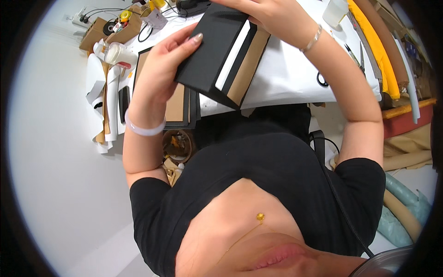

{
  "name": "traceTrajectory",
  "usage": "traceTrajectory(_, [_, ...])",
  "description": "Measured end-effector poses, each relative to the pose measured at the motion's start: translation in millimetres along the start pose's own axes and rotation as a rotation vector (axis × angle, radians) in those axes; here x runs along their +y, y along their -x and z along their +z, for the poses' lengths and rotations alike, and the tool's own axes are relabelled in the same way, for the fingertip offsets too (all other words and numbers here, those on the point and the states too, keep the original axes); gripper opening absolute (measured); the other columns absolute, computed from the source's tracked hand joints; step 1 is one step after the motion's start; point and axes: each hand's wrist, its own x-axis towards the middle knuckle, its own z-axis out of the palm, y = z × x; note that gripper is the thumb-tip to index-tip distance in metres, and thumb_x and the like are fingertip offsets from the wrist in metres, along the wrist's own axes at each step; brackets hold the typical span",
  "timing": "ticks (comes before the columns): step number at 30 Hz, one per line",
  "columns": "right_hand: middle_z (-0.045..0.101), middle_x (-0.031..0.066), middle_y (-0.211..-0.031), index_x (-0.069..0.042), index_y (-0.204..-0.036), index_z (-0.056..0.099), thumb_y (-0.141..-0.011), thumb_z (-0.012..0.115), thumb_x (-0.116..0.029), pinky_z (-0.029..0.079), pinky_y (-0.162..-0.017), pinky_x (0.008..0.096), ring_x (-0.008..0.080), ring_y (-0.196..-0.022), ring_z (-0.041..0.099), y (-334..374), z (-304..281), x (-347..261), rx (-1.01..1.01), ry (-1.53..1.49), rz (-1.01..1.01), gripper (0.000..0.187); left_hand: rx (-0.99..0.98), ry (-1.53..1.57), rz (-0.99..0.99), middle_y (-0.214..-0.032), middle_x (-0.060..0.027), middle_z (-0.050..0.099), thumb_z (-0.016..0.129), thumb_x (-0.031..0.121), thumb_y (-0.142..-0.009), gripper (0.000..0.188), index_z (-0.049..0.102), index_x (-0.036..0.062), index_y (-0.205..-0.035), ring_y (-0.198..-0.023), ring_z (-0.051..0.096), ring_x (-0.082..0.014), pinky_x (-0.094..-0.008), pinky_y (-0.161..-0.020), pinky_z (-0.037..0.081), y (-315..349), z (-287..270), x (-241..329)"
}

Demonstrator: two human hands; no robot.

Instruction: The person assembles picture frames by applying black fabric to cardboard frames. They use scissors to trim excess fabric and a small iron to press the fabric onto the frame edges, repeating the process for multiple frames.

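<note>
A black box-like piece (213, 46) is tilted up over the near edge of the table. Along its right side run a white strip, a black band and a brown board-coloured inner face (251, 69). My left hand (173, 57) grips its left side, with the thumb lying on the black face and the other fingers partly behind. At its far end is my right hand (277, 16), closed over the far right edge; the picture's upper border cuts off some of its fingers. Brown boards with black borders (174, 107) lie on the table below my left hand.
White paper covers the table (295, 74). Scissors (322, 79) lie to the right, with a translucent container (335, 13) farther back. A white-lidded jar (121, 55) and cardboard boxes (94, 34) stand at left. Rolls of yellow material (376, 44) line the right edge.
</note>
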Motion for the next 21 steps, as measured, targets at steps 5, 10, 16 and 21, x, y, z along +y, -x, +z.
traceTrajectory(5, [0.071, 0.0086, -0.109, -0.001, -0.125, 0.064, -0.104, 0.062, -0.015, 0.055, -0.085, 0.0276, 0.0129, -0.100, 0.068, 100, 6, 0, 0.471, 0.081, 0.513, 0.025, 0.096, -0.039, -0.104, -0.114, -0.0068, 0.072, 0.066, 0.020, -0.100, 0.052, 0.053, -0.0031, -0.146, -0.095, 0.070, -0.0074, -0.0195, -0.080, 0.055, -10, 16, 14])
traceTrajectory(10, [0.059, 0.0158, -0.135, 0.002, -0.138, 0.047, -0.105, 0.049, -0.001, 0.055, -0.102, 0.0359, 0.0223, -0.121, 0.062, 159, 56, -37, 0.823, -0.809, 1.217, 0.033, 0.004, -0.303, -0.173, -0.102, -0.0010, 0.073, 0.067, 0.042, -0.099, 0.056, 0.061, 0.0019, -0.137, -0.084, 0.068, -0.0043, -0.0180, -0.072, 0.053, -59, 24, 27])
traceTrajectory(16, [0.058, 0.0164, -0.139, 0.003, -0.145, 0.046, -0.108, 0.046, -0.012, 0.052, -0.109, 0.0386, 0.0253, -0.126, 0.060, 164, 76, -53, 0.681, -1.190, 1.657, 0.040, 0.137, -0.432, -0.100, -0.109, -0.0029, 0.071, 0.066, 0.037, -0.102, 0.052, 0.061, -0.0016, -0.136, -0.090, 0.066, -0.0058, -0.0194, -0.077, 0.052, -61, 25, 34])
traceTrajectory(21, [0.062, 0.0184, -0.135, 0.005, -0.139, 0.052, -0.111, 0.045, -0.029, 0.051, -0.109, 0.0415, 0.0254, -0.125, 0.061, 147, 56, -31, 0.471, -1.631, 1.572, 0.045, -0.006, 0.189, 0.114, -0.074, -0.0024, 0.049, 0.052, 0.020, -0.108, 0.056, 0.037, -0.0160, -0.148, -0.039, 0.041, -0.0032, -0.0168, -0.029, 0.026, -30, -20, 33])
